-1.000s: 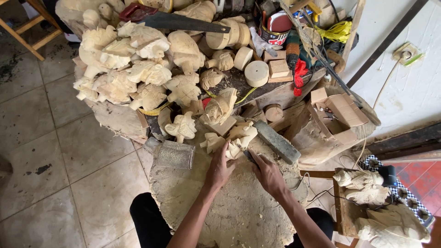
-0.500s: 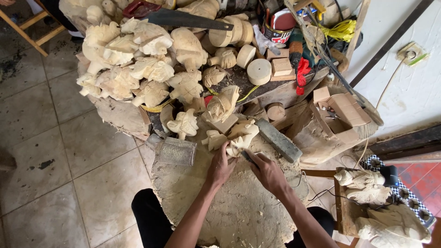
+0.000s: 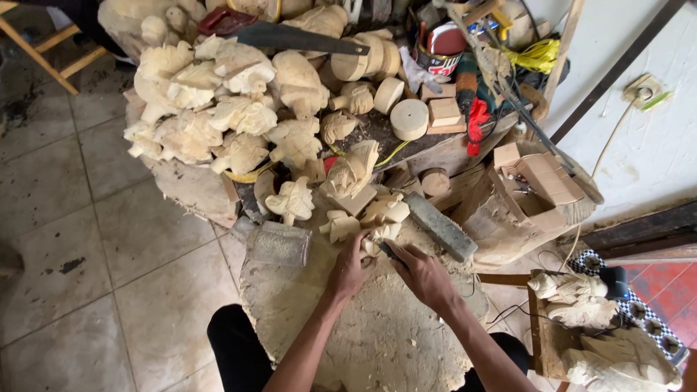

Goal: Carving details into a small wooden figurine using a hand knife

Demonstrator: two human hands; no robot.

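My left hand (image 3: 351, 268) grips the lower end of a pale wooden carving (image 3: 383, 218) that rests on a dusty work block (image 3: 370, 334). My right hand (image 3: 422, 274) is closed around a dark-handled carving tool (image 3: 393, 253), its tip against the carving. Both forearms reach in from the bottom of the frame. Other unfinished pale figures lie close by: one (image 3: 339, 225) just left of the carving, another (image 3: 290, 201) further left.
A large heap of pale wooden carvings (image 3: 218, 116) covers the bench beyond. A handsaw (image 3: 290, 36) lies on top. Round wood discs (image 3: 409, 118), small blocks, a grey sharpening stone (image 3: 439, 226), a cardboard box (image 3: 544, 178) and carvings on a stool (image 3: 581, 305) surround the block. Tiled floor lies left.
Both hands have stayed on the carving and tool, shifting only slightly. The view has drifted a little.
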